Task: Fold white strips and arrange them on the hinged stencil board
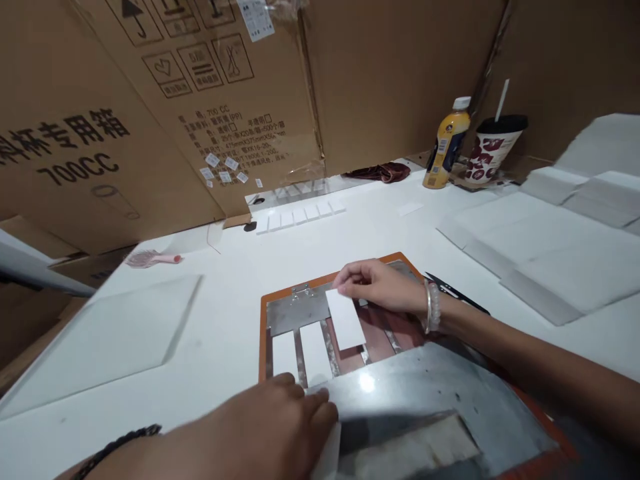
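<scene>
My right hand (383, 287) pinches the top corner of a white rectangular card (346, 321), tilted above a slot of an orange-framed metal jig (300, 310). Two more white cards, one of them the middle card (314, 353), lie in the jig's slots to the left. Reddish bare slots (375, 333) show beneath and right of the held card. My left hand (295, 423) is closed at the near edge of the jig, around white cards (329, 457) that show only partly below its fingers. A shiny metal plate (430, 380) covers the jig's near part.
A row of white cards (303, 215) lies at the back. A black-handled cutter (457, 293) rests right of the jig. White sheets (540, 233) lie farther right, a translucent board (115, 333) left, with a pink brush (153, 259) behind. A yellow bottle (447, 147) and lidded cup (493, 153) stand back right.
</scene>
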{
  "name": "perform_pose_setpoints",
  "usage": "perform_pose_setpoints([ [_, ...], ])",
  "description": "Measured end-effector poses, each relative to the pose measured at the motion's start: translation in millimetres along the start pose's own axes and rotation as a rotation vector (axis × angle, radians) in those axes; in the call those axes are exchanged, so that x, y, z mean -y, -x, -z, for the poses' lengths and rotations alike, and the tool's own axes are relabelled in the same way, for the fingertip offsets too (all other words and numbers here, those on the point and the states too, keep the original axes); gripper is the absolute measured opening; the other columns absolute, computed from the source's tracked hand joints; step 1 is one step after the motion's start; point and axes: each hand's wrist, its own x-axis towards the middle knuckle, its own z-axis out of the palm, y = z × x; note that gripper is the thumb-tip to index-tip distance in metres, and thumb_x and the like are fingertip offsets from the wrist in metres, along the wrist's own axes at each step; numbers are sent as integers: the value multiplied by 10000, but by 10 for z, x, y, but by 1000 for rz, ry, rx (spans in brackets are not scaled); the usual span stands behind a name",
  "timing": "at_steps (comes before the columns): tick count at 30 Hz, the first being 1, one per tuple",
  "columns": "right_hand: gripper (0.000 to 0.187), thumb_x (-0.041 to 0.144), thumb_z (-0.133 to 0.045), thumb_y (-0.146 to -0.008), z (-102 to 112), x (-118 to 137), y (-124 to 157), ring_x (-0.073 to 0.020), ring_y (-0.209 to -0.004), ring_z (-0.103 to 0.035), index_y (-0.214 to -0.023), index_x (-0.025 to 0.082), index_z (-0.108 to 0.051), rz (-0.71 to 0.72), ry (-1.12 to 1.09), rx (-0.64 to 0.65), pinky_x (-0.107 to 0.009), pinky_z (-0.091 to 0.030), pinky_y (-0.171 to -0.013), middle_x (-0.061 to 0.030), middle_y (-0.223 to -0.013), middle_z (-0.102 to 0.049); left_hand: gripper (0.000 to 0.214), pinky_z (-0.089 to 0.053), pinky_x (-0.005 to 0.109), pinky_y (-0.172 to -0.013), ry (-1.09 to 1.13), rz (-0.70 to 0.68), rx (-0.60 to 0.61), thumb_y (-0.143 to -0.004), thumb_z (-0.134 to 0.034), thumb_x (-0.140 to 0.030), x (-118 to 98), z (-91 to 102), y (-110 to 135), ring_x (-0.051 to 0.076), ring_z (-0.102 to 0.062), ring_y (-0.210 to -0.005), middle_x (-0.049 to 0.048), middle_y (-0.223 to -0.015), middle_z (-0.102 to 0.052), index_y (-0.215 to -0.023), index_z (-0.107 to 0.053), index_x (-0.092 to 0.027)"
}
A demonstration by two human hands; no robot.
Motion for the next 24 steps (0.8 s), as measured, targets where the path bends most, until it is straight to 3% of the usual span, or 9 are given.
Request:
perform_pose_setpoints([
  [4, 42, 168, -612, -796, -136, -101, 28, -114, -671, -573, -818, 157, -646, -10, 60, 59, -267, -453, -663, -2, -701, -631, 291, -436, 323, -603, -194, 6, -93, -841, -402, -85, -298, -239, -171, 207, -599, -613, 102, -815, -698, -937, -672, -136],
  [8, 43, 149, -607, -805, -162, -122, 57, -113, -683, -577, -812, 169, -645, -18, 111, 78, -269, -463, -678, 2, -716, -636, 324, -434, 345, -646, -186, 22, -171, -876, -387, -116, -361, -338, -219, 229, -628, -662, 138, -869, -712, -998, -688, -122],
  [13, 35, 168, -618, -812, -138, -122, 68, -114, -693, -573, -822, 162, -650, -10, 143, 92, -266, -456, -675, -7, -739, -640, 348, -459, 357, -627, -261, -18, -235, -881, -408, -151, -374, -329, -143, 272, -678, -786, 202, -1072, -693, -1101, -665, -70],
  [17, 49, 172, -610, -814, -140, -115, 77, -115, -684, -572, -831, 160, -653, -16, 168, 94, -264, -458, -662, -8, -730, -638, 318, -451, 357, -574, -265, -33, -219, -861, -422, -112, -377, -314, -135, 267, -675, -714, 190, -987, -717, -1036, -684, -69],
  [24, 46, 195, -602, -821, -147, -115, 107, -122, -695, -582, -824, 173, -643, -19, 210, 106, -262, -456, -650, -8, -745, -652, 350, -449, 382, -584, -285, -57, -308, -888, -394, -139, -317, -240, -155, 268, -648, -693, 208, -1009, -700, -1109, -651, -52],
])
